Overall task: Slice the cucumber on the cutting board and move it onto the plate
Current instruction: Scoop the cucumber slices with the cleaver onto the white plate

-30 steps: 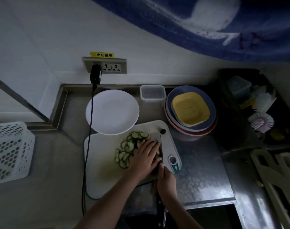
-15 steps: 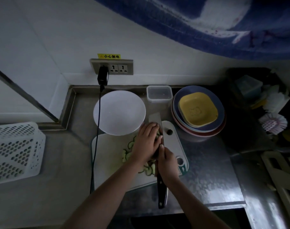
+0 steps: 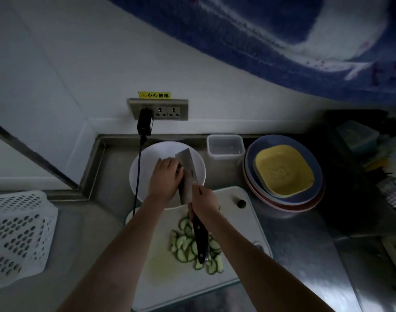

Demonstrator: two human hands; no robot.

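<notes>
Two hands, over the cutting board (image 3: 235,224) half a second ago, now hover above the round white plate (image 3: 145,176): the right hand (image 3: 203,202) grips the dark-handled cleaver (image 3: 188,176), while the left hand (image 3: 165,179) presses flat-fingered against its broad steel blade, anything between them hidden. One heap of thin green-rimmed cucumber slices (image 3: 192,246) lies on the rounded white board, too overlapped to count. One square yellow dish (image 3: 285,170) tops stacked plates, beside one clear tub (image 3: 225,146) and one perforated basket (image 3: 16,237).
</notes>
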